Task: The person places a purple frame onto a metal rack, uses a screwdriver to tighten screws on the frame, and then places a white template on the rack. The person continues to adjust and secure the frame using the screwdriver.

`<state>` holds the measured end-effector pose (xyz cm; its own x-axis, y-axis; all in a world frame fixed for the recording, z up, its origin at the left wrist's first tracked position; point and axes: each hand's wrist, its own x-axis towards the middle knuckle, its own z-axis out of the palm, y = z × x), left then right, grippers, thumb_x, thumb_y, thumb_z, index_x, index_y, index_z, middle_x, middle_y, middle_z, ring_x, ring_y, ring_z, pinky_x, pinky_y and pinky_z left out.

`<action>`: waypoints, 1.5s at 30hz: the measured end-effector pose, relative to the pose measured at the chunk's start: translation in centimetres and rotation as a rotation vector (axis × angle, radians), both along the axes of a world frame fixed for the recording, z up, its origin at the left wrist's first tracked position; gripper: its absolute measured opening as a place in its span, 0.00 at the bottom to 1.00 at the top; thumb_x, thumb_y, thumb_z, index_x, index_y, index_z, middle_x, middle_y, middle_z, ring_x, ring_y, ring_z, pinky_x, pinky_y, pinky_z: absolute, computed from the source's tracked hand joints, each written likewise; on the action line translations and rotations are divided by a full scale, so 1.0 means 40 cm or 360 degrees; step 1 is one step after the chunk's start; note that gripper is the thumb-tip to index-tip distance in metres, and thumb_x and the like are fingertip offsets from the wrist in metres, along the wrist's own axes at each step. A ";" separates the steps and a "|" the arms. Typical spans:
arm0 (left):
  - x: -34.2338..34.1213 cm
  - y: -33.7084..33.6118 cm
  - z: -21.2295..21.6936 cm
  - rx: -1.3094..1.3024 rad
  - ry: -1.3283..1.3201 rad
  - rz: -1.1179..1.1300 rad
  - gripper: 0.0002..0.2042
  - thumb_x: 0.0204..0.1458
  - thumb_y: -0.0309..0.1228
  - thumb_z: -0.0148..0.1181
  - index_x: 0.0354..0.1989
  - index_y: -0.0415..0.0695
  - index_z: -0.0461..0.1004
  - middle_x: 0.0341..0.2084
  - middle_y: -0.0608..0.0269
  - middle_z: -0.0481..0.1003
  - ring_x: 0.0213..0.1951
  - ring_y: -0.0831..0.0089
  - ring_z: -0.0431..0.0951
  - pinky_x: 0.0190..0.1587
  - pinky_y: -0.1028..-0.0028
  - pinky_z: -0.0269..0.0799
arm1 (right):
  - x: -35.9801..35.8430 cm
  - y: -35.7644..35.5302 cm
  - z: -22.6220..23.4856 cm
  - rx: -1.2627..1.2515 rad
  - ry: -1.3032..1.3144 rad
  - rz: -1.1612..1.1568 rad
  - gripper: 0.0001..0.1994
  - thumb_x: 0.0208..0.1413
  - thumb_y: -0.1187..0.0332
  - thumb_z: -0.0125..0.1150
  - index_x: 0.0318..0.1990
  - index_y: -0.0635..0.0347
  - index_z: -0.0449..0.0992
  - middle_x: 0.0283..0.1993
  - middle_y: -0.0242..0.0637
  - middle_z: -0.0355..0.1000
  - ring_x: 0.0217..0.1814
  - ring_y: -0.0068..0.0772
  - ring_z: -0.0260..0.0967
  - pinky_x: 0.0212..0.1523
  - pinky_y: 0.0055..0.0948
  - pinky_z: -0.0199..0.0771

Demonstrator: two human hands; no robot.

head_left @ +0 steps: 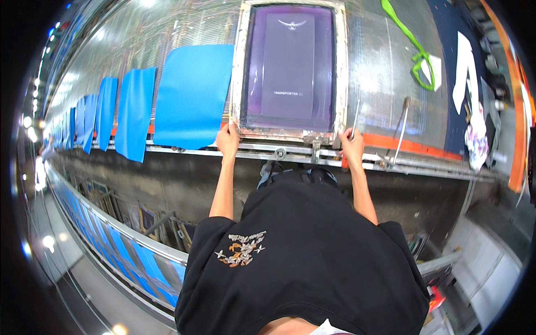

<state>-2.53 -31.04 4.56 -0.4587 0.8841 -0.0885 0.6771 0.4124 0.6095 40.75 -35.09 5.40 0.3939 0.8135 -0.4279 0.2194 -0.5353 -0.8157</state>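
A screen printing frame [341, 61] with a worn whitish border and purple mesh [325, 72] lies flat on the long table in front of me. My left hand [228, 140] pinches its near left corner. At the near right corner is my right hand [352, 148], fingers closed at the frame's edge. A thin metal rod [357, 114] rises beside those fingers; whether they also grip it, I cannot tell. Left of the frame, a bright blue sheet [192, 97] lies with its right edge close against the border, its near end reaching the table's edge.
More blue sheets [135, 111] run in a row to the far left. A metal rail [268, 151] follows the table's near edge, with another rod [401, 134] to the right. A green strap [410, 39] lies at the back right. Behind me on the left is another table with blue strips [123, 251].
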 end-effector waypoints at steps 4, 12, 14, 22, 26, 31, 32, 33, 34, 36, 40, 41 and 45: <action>-0.046 -0.042 0.072 -0.0109 -0.0092 -0.0197 0.21 0.69 0.46 0.58 0.45 0.40 0.88 0.30 0.42 0.85 0.36 0.49 0.86 0.44 0.57 0.77 | 0.000 -0.038 0.059 0.0081 -0.0399 -0.0004 0.12 0.58 0.66 0.74 0.33 0.61 0.75 0.25 0.34 0.75 0.24 0.30 0.73 0.27 0.36 0.74; 0.032 -0.015 0.145 0.0521 -0.0130 -0.0701 0.25 0.64 0.35 0.67 0.65 0.34 0.76 0.63 0.41 0.77 0.69 0.45 0.71 0.73 0.53 0.62 | -0.088 -0.197 0.193 0.0564 -0.0845 -0.0460 0.13 0.65 0.61 0.70 0.39 0.63 0.78 0.28 0.35 0.76 0.25 0.24 0.67 0.31 0.32 0.71; 0.113 0.009 0.167 0.0528 -0.0332 -0.1102 0.22 0.63 0.34 0.67 0.63 0.37 0.78 0.65 0.44 0.76 0.71 0.46 0.69 0.75 0.53 0.61 | -0.123 -0.274 0.237 0.0284 -0.0331 -0.0477 0.12 0.74 0.58 0.61 0.47 0.58 0.76 0.24 0.27 0.72 0.18 0.15 0.65 0.18 0.24 0.65; 0.631 0.070 0.153 0.0623 -0.0107 -0.3109 0.29 0.58 0.47 0.74 0.68 0.53 0.78 0.73 0.60 0.70 0.80 0.50 0.58 0.82 0.39 0.41 | -0.231 -0.554 0.147 0.0071 0.0142 -0.0594 0.13 0.77 0.61 0.53 0.58 0.56 0.76 0.25 0.34 0.73 0.27 0.27 0.72 0.32 0.34 0.72; 0.749 0.117 0.067 0.0371 -0.0027 -0.3488 0.25 0.55 0.50 0.76 0.58 0.53 0.84 0.64 0.58 0.76 0.71 0.56 0.71 0.83 0.39 0.38 | -0.225 -0.560 -0.005 0.0248 0.0035 -0.0583 0.14 0.75 0.61 0.55 0.59 0.56 0.80 0.29 0.38 0.78 0.31 0.30 0.77 0.36 0.35 0.75; 0.759 0.102 0.044 0.0441 -0.0076 -0.3478 0.13 0.56 0.45 0.76 0.43 0.52 0.86 0.59 0.60 0.79 0.62 0.59 0.78 0.82 0.40 0.43 | -0.224 -0.526 -0.143 0.0416 0.0148 -0.0678 0.15 0.74 0.60 0.59 0.59 0.57 0.83 0.28 0.43 0.76 0.28 0.35 0.75 0.37 0.37 0.74; 0.766 0.106 0.040 0.0444 -0.0054 -0.3499 0.13 0.56 0.44 0.76 0.42 0.52 0.86 0.59 0.60 0.79 0.61 0.59 0.78 0.82 0.40 0.43 | -0.218 -0.521 -0.163 0.0465 0.0130 -0.0677 0.15 0.74 0.59 0.59 0.59 0.56 0.83 0.28 0.44 0.76 0.28 0.35 0.75 0.36 0.37 0.74; 0.761 0.113 0.044 0.0444 -0.0021 -0.3510 0.13 0.56 0.44 0.76 0.42 0.52 0.86 0.59 0.60 0.79 0.61 0.59 0.78 0.82 0.40 0.43 | -0.220 -0.512 -0.176 0.0518 0.0119 -0.0666 0.15 0.74 0.59 0.59 0.59 0.56 0.83 0.27 0.44 0.75 0.27 0.35 0.74 0.36 0.38 0.74; 0.762 0.114 0.048 0.0448 -0.0001 -0.3518 0.12 0.56 0.44 0.76 0.42 0.52 0.86 0.60 0.60 0.78 0.61 0.59 0.78 0.82 0.40 0.43 | -0.220 -0.508 -0.177 0.0564 0.0099 -0.0654 0.15 0.74 0.59 0.59 0.59 0.55 0.83 0.26 0.45 0.75 0.27 0.36 0.74 0.36 0.38 0.73; 0.768 0.113 0.047 0.0412 0.0041 -0.3525 0.12 0.57 0.44 0.75 0.41 0.52 0.86 0.61 0.61 0.78 0.61 0.59 0.79 0.82 0.40 0.42 | -0.217 -0.509 -0.172 0.0467 0.0076 -0.0664 0.15 0.74 0.58 0.60 0.58 0.53 0.84 0.25 0.43 0.75 0.26 0.39 0.73 0.35 0.41 0.73; 0.772 0.111 0.042 0.0449 0.0040 -0.3522 0.11 0.56 0.43 0.76 0.40 0.52 0.86 0.61 0.62 0.79 0.59 0.61 0.80 0.82 0.40 0.42 | -0.226 -0.509 -0.133 0.0444 -0.0213 -0.0683 0.12 0.72 0.61 0.61 0.56 0.52 0.84 0.24 0.41 0.74 0.26 0.43 0.75 0.34 0.43 0.73; 0.771 0.110 0.043 0.0470 0.0038 -0.3514 0.10 0.55 0.42 0.77 0.39 0.52 0.86 0.61 0.63 0.79 0.58 0.62 0.81 0.82 0.41 0.42 | -0.230 -0.506 -0.121 0.0457 -0.0282 -0.0694 0.11 0.72 0.62 0.61 0.55 0.52 0.84 0.24 0.41 0.73 0.26 0.44 0.75 0.34 0.43 0.73; 0.777 0.112 0.039 0.0450 0.0023 -0.3520 0.16 0.51 0.45 0.80 0.40 0.50 0.84 0.60 0.63 0.80 0.58 0.62 0.79 0.79 0.46 0.51 | -0.224 -0.507 -0.064 0.0367 -0.1078 -0.0536 0.13 0.61 0.69 0.67 0.53 0.51 0.82 0.27 0.37 0.73 0.30 0.40 0.78 0.31 0.40 0.77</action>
<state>28.53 -26.56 6.14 0.9811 -0.1722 0.0886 -0.1934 -0.8500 0.4901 31.81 -55.38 2.83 0.7493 0.6431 0.1581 0.5641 -0.4946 -0.6612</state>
